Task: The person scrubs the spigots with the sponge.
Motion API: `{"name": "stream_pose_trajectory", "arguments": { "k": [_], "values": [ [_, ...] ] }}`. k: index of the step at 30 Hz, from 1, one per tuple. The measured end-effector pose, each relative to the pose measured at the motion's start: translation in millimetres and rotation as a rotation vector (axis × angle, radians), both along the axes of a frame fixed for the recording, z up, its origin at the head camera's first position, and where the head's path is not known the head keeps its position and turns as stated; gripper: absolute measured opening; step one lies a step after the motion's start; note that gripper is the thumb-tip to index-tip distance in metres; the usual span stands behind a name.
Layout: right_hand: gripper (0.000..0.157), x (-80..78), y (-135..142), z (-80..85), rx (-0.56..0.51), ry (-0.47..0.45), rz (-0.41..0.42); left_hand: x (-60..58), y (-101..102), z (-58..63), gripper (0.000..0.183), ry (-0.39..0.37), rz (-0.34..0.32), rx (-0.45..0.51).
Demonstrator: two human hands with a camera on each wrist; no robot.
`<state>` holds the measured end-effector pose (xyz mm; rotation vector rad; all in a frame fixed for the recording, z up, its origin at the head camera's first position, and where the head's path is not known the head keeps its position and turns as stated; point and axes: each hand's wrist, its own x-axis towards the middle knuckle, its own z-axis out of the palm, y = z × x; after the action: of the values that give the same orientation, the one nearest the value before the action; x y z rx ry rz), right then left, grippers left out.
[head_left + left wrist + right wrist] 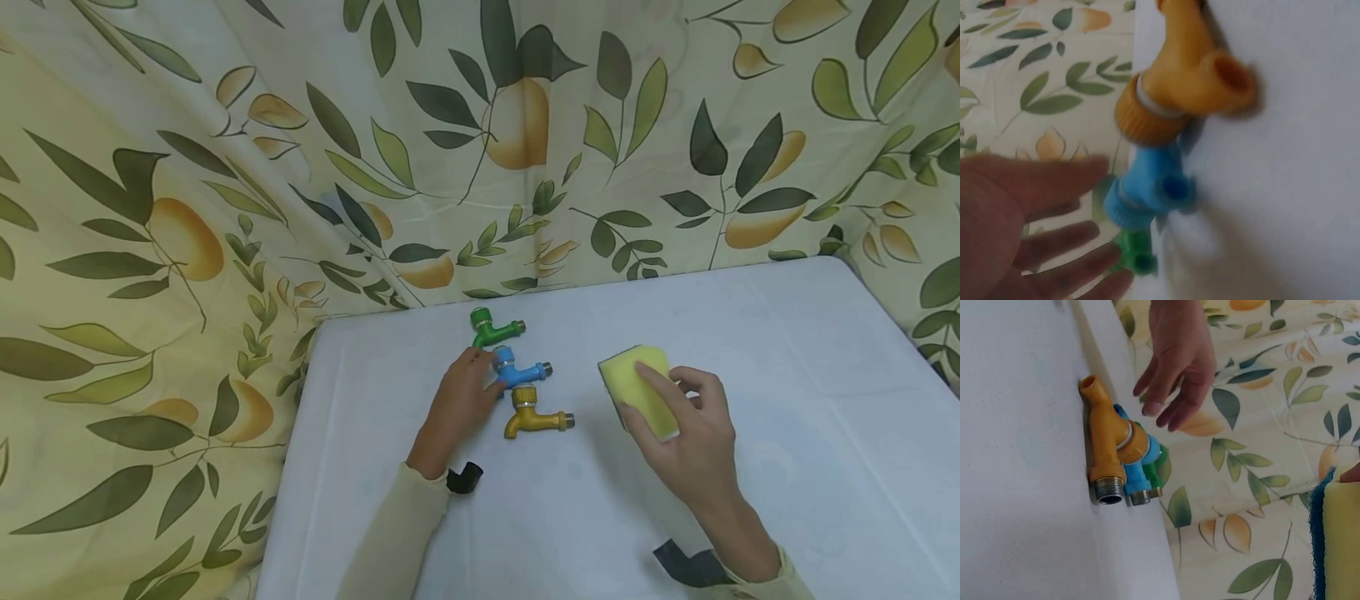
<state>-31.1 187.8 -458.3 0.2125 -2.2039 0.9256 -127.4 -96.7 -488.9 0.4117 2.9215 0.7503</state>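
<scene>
Three plastic taps lie on the white table: a green tap (495,328) at the back, a blue tap (519,372) in the middle and a yellow tap (534,420) nearest me. Above the blue tap hovers my left hand (461,404); in the left wrist view its fingers (1063,244) are loosely extended with nothing between them. In the right wrist view that hand stands apart from the taps. To the right, my right hand (690,437) grips a yellow sponge (643,385) between thumb and fingers, raised off the table. The sponge's dark blue scouring side (1317,540) shows in the right wrist view.
The white tabletop (825,433) spreads around the taps and runs to the right. A curtain (637,192) printed with leaves and fruit hangs behind the table and along its left and right sides. Black straps (465,478) sit at both wrists.
</scene>
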Motion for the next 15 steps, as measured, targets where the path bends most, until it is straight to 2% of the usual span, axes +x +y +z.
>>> {"name": "stream_pose_trajectory", "arguments": {
  "k": [3,8,15],
  "values": [
    [0.047,0.1,0.6,-1.0,-0.003,-0.003,-0.002,-9.3,-6.4,1.5,0.066,-0.048,-0.071,-0.082],
    [0.048,0.6,3.2,-1.7,0.008,-0.023,0.003,-24.0,-13.6,-3.3,0.086,-0.090,-0.171,-0.131],
    [0.050,4.6,6.4,-0.7,0.040,-0.065,0.000,-32.7,-16.8,-14.1,0.097,-0.131,-0.191,-0.151]
  ]
}}
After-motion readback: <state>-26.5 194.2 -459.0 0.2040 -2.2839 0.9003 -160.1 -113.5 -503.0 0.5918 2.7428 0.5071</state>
